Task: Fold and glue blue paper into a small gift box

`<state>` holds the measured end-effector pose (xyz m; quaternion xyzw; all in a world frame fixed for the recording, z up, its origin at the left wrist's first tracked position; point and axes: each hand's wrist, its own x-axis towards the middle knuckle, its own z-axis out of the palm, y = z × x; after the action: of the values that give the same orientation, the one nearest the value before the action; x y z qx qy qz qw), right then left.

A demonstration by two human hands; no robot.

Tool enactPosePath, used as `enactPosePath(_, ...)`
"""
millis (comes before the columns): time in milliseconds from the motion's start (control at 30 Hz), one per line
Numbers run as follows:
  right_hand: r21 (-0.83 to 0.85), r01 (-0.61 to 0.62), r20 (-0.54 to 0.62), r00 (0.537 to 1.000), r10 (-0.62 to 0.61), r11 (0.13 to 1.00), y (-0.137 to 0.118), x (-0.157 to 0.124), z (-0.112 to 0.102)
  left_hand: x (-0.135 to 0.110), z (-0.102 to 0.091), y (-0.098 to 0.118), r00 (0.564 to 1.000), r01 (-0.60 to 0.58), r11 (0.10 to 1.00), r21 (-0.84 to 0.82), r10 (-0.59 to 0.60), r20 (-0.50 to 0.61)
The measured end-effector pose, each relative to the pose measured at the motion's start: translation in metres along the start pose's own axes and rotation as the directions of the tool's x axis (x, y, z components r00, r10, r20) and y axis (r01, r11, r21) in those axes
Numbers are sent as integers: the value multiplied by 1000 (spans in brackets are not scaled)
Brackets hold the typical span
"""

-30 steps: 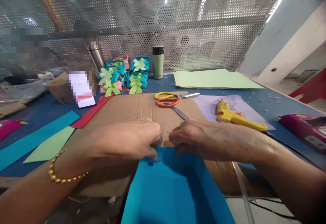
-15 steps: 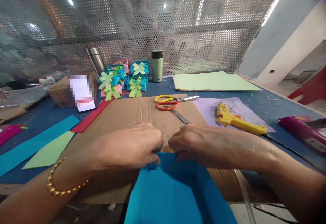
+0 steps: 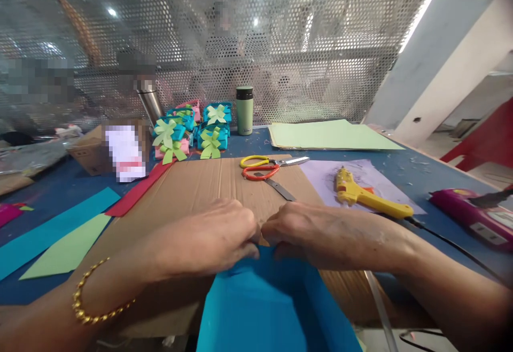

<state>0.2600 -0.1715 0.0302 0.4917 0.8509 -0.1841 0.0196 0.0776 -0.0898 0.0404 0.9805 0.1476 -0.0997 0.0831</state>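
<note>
A blue paper box point(image 3: 264, 309) with raised sides stands at the bottom centre, its near end cut off by the picture's edge. My left hand point(image 3: 216, 234) grips the left part of its far edge, fingers curled and thumb inside. Close beside it, my right hand point(image 3: 308, 234) pinches the same far edge on the right. Knuckles hide the fingertips and the edge between them. Beyond my hands, scissors point(image 3: 260, 169) with one yellow and one orange handle lie on a cardboard sheet point(image 3: 200, 181), next to a grey metal blade point(image 3: 280, 189).
A yellow glue gun point(image 3: 372, 200) rests on purple paper at right, near a magenta power strip point(image 3: 468, 213). Small bow-decorated boxes point(image 3: 210, 135), a green tumbler point(image 3: 244, 111) and green sheets point(image 3: 332, 134) are at the back. Coloured strips point(image 3: 60, 229) and a phone point(image 3: 126, 151) lie left.
My hands have drawn slightly closer together on the box's far edge. The whole view has shifted a little, with the table things appearing lower and further left.
</note>
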Motion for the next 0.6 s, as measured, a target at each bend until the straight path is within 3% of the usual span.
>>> enactPosePath(167, 20, 2, -56, 998, -1, 1000, -2, 1, 0, 2, -4, -1, 999, 8, 999, -48, -6, 45)
enactPosePath(300, -32, -97, -83, 992, 95, 995, -3, 2, -2, 2, -5, -8, 998, -26, 1000, -12, 27, 58)
enactPosePath(600, 34, -48, 23, 999, 47, 998, 1, 1, -9, 1, -9, -9, 981, -146, 986, -81, 155, 115)
